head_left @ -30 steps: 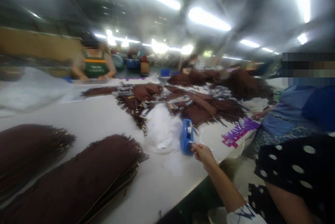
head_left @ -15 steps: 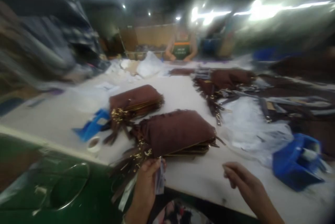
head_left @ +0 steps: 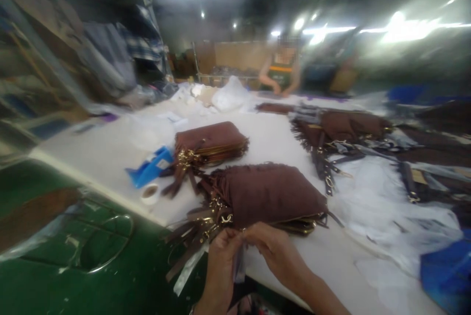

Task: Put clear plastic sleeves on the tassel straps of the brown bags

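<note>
My left hand (head_left: pixel 222 258) pinches the upper end of a strap in clear plastic wrapping (head_left: pixel 239 262), which hangs down behind the fingers. My right hand (head_left: pixel 277 246) is closed, its fingertips meeting the left ones at that end; a small metallic glint shows there, but what the right fingers grip is hidden. Just beyond both hands lies a stack of dark brown fringed pouches (head_left: pixel 274 192) with gold zips. Gold-clasped brown straps (head_left: pixel 198 224) spill from its left side over the table edge. A second pouch stack (head_left: pixel 211 138) lies farther back on the left.
The white table (head_left: pixel 95 158) carries a blue tape dispenser (head_left: pixel 152 165), a tape roll (head_left: pixel 149 193), crumpled plastic bags (head_left: pixel 371 207) and more brown bags (head_left: pixel 342 126) on the right. A blue container (head_left: pixel 447 271) is at lower right. A person (head_left: pixel 281 72) is across the table.
My right hand has moved left from above the table to meet my left hand at the strap's end. The view has swung slightly left, so things appear farther right.
</note>
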A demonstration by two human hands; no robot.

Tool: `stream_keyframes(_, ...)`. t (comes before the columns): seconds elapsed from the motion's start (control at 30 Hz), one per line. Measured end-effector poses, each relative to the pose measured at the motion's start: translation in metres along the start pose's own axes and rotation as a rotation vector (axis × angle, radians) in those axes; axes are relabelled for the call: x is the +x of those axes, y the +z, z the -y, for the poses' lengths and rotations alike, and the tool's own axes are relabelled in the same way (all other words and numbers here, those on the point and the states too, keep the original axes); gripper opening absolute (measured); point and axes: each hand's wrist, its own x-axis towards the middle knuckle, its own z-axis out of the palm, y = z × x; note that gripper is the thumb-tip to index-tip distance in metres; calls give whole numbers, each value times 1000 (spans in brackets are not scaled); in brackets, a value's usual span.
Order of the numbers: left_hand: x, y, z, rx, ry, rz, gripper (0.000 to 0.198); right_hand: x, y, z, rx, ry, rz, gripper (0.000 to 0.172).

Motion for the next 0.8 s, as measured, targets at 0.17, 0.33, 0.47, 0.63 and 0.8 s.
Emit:
stream_keyframes(0.17, 7, -7, 8, 10, -6, 2, 30, 5, -1, 0, -144, -17, 70, 25)
stream_keyframes(0.33, 9, -12, 14, 16, -5, -10, 30, 10, 2, 3, -346, -34, 128, 27)
stream_keyframes(0.47, 3, -11, 12, 49, 28, -6, 27, 13, 2, 7, -458, -14, 164, 23)
stream_keyframes(0.63, -8, -8, 2, 55, 48, 50, 23, 15, -1, 11, -488, 0, 192, 21)
stream_keyframes(0.8, -12, -8, -3, 76, 55, 73, 27, 18, -5, 14, -465, 8, 223, 25)
